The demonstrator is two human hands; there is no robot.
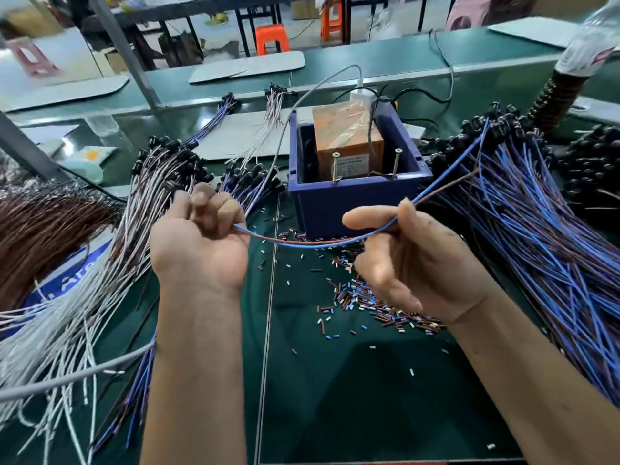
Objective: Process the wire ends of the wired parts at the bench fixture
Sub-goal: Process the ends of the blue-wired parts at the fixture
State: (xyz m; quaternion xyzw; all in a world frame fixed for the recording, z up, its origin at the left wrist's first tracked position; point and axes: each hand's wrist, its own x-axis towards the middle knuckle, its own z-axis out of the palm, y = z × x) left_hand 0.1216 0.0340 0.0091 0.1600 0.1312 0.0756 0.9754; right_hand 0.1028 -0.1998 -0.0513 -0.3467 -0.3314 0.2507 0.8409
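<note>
On a dark green table (369, 380) in a workshop, with grey boards on a long green bench behind and orange stools (271, 38) on the floor beyond, a blue bin (355, 199) stands at the middle and holds an orange box (347, 139) with two screws standing up at its front edge. Short cut bits of wire sleeve (362, 297), brown, blue and white, lie scattered on the table in front of the bin. A heap of white and brown wires (77, 297) spreads to the left, and a heap of blue and brown wires (536, 236) with black end parts spreads to the right. The left hand (201, 236) is clenched round one end of a blue and brown wire pair (312, 242). The right hand (412, 260) pinches the same pair between thumb and fingers. The pair hangs above the table in a shallow sag running left to right between the hands, then rises to the upper right into the right heap.
</note>
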